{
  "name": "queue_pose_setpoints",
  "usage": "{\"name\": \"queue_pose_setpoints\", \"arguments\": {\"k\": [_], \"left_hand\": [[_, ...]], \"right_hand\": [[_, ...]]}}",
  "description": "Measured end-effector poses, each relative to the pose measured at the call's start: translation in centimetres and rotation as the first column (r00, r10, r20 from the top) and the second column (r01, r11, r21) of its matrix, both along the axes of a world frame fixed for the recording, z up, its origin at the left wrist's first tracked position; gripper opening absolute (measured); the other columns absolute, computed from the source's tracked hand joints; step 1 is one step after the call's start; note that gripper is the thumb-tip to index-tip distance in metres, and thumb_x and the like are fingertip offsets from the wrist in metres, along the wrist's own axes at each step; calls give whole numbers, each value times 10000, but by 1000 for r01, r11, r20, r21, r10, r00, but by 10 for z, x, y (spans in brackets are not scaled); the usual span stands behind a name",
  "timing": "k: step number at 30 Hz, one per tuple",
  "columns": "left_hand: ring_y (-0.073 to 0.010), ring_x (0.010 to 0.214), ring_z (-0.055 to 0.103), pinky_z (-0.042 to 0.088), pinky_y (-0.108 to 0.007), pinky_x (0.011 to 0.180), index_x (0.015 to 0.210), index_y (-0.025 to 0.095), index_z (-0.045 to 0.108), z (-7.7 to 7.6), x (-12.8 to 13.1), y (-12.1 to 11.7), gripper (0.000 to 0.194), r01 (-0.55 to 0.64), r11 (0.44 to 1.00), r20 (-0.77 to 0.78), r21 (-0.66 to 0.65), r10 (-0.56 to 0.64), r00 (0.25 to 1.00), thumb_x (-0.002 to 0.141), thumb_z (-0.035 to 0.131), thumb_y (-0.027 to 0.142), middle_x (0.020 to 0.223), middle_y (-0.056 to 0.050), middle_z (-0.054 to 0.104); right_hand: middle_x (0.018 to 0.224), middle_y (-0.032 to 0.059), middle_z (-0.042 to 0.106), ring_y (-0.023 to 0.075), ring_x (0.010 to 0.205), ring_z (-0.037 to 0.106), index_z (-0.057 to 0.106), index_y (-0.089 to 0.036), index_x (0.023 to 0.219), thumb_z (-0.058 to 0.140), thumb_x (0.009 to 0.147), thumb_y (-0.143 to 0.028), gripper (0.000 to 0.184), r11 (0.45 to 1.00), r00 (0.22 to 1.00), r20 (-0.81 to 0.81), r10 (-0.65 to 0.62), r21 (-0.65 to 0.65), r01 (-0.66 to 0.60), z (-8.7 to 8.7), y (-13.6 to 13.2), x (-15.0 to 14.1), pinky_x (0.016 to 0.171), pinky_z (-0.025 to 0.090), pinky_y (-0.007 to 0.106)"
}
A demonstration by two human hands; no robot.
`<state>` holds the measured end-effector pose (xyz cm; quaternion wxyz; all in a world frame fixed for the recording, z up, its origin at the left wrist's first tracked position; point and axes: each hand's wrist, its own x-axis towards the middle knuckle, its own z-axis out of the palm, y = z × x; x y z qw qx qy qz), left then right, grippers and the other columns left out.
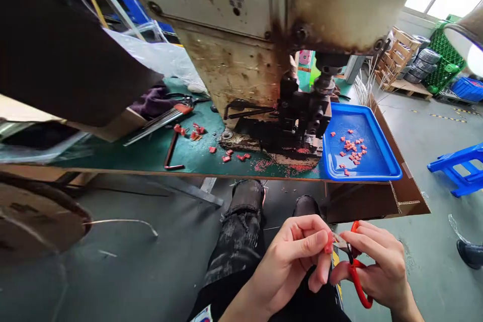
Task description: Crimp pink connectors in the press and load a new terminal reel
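Observation:
Between thumb and fingers, my left hand [290, 256] pinches a small red plastic piece [329, 242] above my lap. My right hand [381, 264] is closed around a pair of red-handled scissors [356, 279], whose short blades reach the red piece. Whether the blades touch it or cut into it, I cannot tell. Several similar small red pieces [226, 158] lie on the green bench [199, 161] in front of the press. More of them [352, 151] rest in a blue tray [388, 166] at the bench's right end.
A worn press machine [241, 70] stands over the bench, red crumbs at its base. A hex key [171, 151] lies left of it, with pliers [184, 105] behind. Below the tray is a cardboard box [362, 201]. A blue stool [460, 166] stands at right, a wooden reel [41, 216] at left.

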<state>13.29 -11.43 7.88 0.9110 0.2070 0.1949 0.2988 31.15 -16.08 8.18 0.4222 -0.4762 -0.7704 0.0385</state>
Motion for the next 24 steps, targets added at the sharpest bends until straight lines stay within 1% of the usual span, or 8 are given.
{"name": "queue_pose_setpoints", "arguments": {"k": [5, 12, 16, 22, 24], "left_hand": [[-60, 327, 461, 316, -146, 352, 694, 140, 669, -4, -12, 2, 399, -23, 1000, 23, -4, 23, 999, 763, 911, 450, 461, -1, 640], [-55, 325, 446, 321, -147, 339, 688, 138, 664, -6, -18, 4, 395, -50, 998, 9, -28, 50, 999, 748, 918, 435, 458, 4, 631], [-54, 329, 441, 315, -150, 343, 698, 140, 656, -8, -20, 4, 395, -43, 998, 13, -36, 44, 999, 757, 909, 437, 468, 3, 635], [-52, 332, 446, 314, -149, 348, 706, 138, 652, -10, -21, 4, 393, -40, 998, 15, -47, 41, 999, 763, 912, 428, 473, 7, 635], [-52, 332, 450, 308, -149, 348, 710, 135, 653, -9, -20, 4, 396, -40, 998, 22, -54, 41, 999, 763, 916, 426, 473, 4, 639]], "right_hand": [[555, -32, 481, 128, 491, 412, 676, -190, 872, 744, 965, -348, 195, 1000, 998, 66, 26, -2, -26, 0, 4, -9, 441, 371, 258], [529, -22, 490, 125, 470, 433, 723, -187, 861, 697, 1003, -346, 214, 999, 986, 161, 31, 20, -35, 1, 8, -12, 432, 375, 250], [539, -18, 501, 125, 470, 439, 726, -183, 876, 696, 1007, -339, 205, 999, 983, 181, 34, 20, -38, 0, 9, -11, 436, 372, 255], [546, -19, 500, 129, 477, 466, 729, -174, 868, 714, 987, -400, 256, 999, 982, 184, 52, -27, -47, -2, 9, -11, 442, 369, 259], [549, -21, 502, 129, 474, 466, 721, -173, 869, 710, 991, -370, 232, 998, 982, 180, 52, -27, -48, -1, 10, -11, 448, 369, 257]]}}
